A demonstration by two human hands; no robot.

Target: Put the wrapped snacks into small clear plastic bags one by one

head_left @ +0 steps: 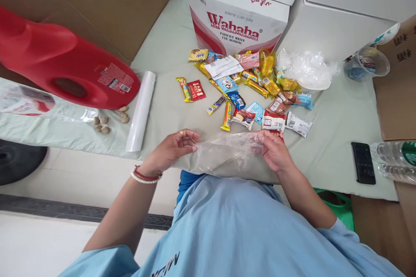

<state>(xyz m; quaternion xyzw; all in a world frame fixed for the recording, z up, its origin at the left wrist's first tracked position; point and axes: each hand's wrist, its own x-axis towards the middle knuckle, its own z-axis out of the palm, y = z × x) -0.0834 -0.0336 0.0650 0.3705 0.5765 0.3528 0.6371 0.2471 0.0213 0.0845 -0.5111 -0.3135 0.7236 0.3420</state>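
A clear plastic bag [224, 153] is stretched between my two hands at the front edge of the table. My left hand [178, 147] pinches its left end between thumb and fingers. At the other end, my right hand [273, 149] grips the gathered, crumpled part. Just beyond the bag lies a heap of wrapped snacks; closest to my right hand are a red-and-white packet [273, 120] and a silver-white packet [299, 124]. A red-wrapped biscuit [243, 118] and an orange-yellow stick packet [226, 116] lie behind the bag's middle.
A white plastic roll [141, 112], several nuts [102, 124] and a big red jug [71, 65] are on the left. Behind the snacks stand a Wahaba-style white water box [238, 21] and crumpled clear bags [307, 67]. Rightward are a phone [363, 163], bottles [394, 153] and a plastic cup [367, 65].
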